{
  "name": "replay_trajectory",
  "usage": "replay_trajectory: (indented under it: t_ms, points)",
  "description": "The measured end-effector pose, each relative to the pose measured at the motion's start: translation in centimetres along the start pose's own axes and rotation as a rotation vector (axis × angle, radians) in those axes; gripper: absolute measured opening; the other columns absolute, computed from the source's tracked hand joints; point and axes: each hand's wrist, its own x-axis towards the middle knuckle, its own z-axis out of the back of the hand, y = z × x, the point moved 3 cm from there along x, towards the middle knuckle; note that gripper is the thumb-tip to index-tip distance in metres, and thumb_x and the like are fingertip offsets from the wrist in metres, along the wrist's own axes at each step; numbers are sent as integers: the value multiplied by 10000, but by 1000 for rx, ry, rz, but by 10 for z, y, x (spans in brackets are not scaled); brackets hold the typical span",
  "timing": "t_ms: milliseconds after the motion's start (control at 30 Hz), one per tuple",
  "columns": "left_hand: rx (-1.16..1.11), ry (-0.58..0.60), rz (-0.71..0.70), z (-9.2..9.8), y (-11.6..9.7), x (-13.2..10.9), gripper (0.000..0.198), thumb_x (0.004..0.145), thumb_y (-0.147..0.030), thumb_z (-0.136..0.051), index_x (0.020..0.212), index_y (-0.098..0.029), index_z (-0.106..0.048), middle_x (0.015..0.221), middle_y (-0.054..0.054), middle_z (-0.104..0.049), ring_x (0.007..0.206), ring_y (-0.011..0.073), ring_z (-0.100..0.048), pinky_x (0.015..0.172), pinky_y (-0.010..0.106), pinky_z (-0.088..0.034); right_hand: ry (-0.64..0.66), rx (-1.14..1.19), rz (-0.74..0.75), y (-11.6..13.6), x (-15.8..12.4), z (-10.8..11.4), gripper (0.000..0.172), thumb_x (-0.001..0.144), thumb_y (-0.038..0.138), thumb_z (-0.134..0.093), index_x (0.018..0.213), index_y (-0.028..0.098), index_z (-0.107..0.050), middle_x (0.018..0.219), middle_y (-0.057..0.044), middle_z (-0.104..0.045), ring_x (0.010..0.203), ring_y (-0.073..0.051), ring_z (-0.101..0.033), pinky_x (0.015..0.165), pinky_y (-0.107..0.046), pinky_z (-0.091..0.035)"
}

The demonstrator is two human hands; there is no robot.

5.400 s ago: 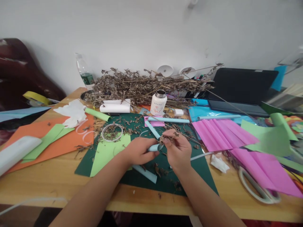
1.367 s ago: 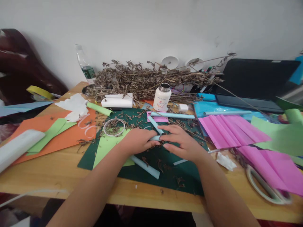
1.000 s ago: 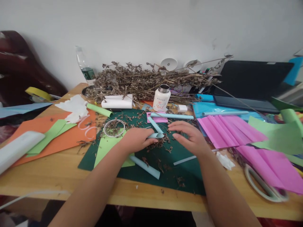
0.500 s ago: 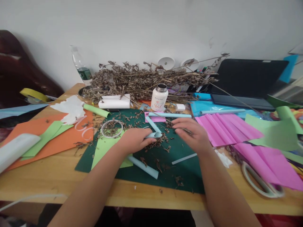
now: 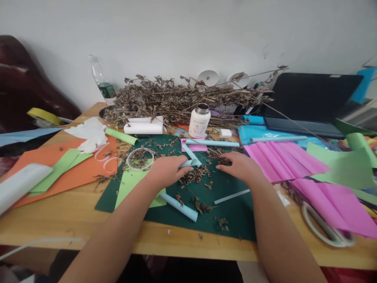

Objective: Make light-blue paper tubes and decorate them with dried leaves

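Note:
My left hand (image 5: 167,169) is closed around a light blue paper roll (image 5: 191,162), its curled open end facing right. A heap of crumbled dried leaves (image 5: 196,175) lies on the green cutting mat (image 5: 235,214) just below and right of that roll. Dark bits of dried leaf (image 5: 224,160) show between the thumb and curved fingers of my right hand (image 5: 240,168), low over the mat. Two more blue paper rolls, one slanted (image 5: 191,155) and one level (image 5: 212,143), lie beyond my hands. Nearer to me rests another blue roll (image 5: 179,207).
A white open-topped bottle (image 5: 200,121) stands behind the mat, before a long pile of dried plants (image 5: 176,96). Tape ring (image 5: 140,159), green paper (image 5: 126,188) and orange sheets (image 5: 70,179) lie left. Pink paper (image 5: 288,161), scissors (image 5: 321,230) and a laptop (image 5: 315,98) are right.
My right hand has drawn its fingers in around bits of dried leaf, thumb now lower. The blue roll in my left hand has tilted slightly upward. The view has shifted a little.

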Motion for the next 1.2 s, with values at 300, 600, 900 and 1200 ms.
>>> replay_trajectory:
  t_ms: [300, 600, 900, 1200]
  points:
    - [-17, -14, -29, -2, -3, 1, 394, 797, -504, -179, 845, -227, -454, 809, 3, -592, 702, 176, -549, 497, 231, -324, -155, -161, -148, -12, 14, -6, 357, 773, 278, -333, 1092, 230, -487, 1042, -105, -537, 890, -302, -478, 627, -447, -394]
    - [-23, -10, -43, -3, -4, 0, 373, 792, -507, -198, 821, -234, -449, 787, -15, -593, 694, 176, -551, 494, 229, -317, -81, -131, -49, -13, 20, -12, 229, 742, 282, -419, 878, 279, -604, 930, -33, -594, 886, -245, -470, 674, -393, -346]
    - [-17, -8, -40, -3, -2, 1, 374, 791, -504, -212, 844, -233, -463, 806, -9, -600, 712, 182, -557, 506, 235, -334, -162, -55, -127, -18, 20, -4, 203, 740, 280, -424, 824, 225, -601, 898, -20, -619, 862, -202, -510, 679, -316, -356]
    - [-32, -3, -80, -5, -4, 1, 390, 788, -513, -215, 890, -240, -474, 854, 1, -604, 753, 188, -559, 543, 241, -361, -24, -54, 68, -12, 21, -15, 347, 744, 189, -407, 1030, 345, -528, 960, -10, -587, 877, -206, -475, 661, -322, -316]
